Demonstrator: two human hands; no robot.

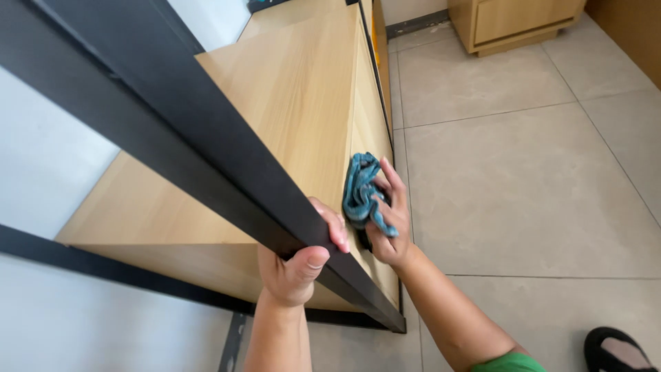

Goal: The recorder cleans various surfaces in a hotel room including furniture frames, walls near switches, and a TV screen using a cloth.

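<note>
My left hand is wrapped around a black metal bar that runs diagonally from the upper left to the lower middle. My right hand presses a crumpled blue cloth against the side face of a light wooden cabinet, just below its top edge. The cloth is bunched between my fingers and the wood panel.
A grey tiled floor lies to the right. Another wooden cabinet stands at the far top right. A foot in a black sandal shows at the bottom right corner. A white wall lies to the left.
</note>
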